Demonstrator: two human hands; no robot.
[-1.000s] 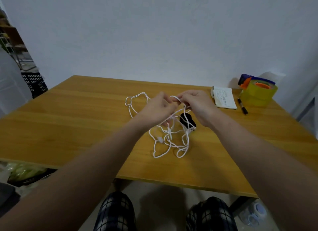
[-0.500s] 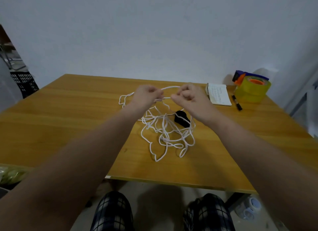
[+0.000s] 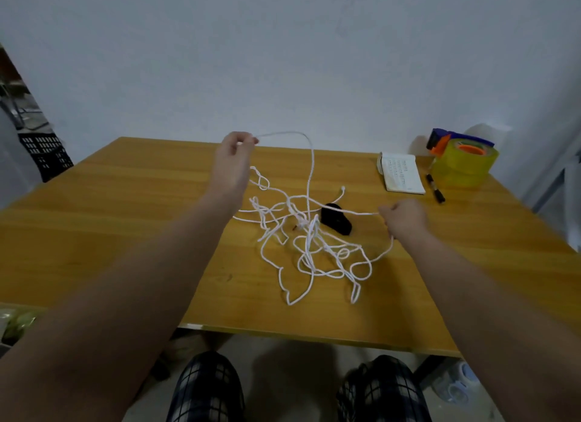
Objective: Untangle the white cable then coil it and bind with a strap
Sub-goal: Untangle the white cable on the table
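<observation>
White cable point(image 3: 301, 222) gripped by left hand point(image 3: 234, 157), right hand point(image 3: 405, 217); notepad point(image 3: 402, 173) print unreadable

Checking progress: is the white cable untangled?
No, tangled: white cable crosses itself in many loops between left hand and right hand.

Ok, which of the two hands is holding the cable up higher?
The left hand: it pinches the white cable raised well above the table, the strand arching down into the tangle. The right hand grips its strand low beside the tangle.
</observation>
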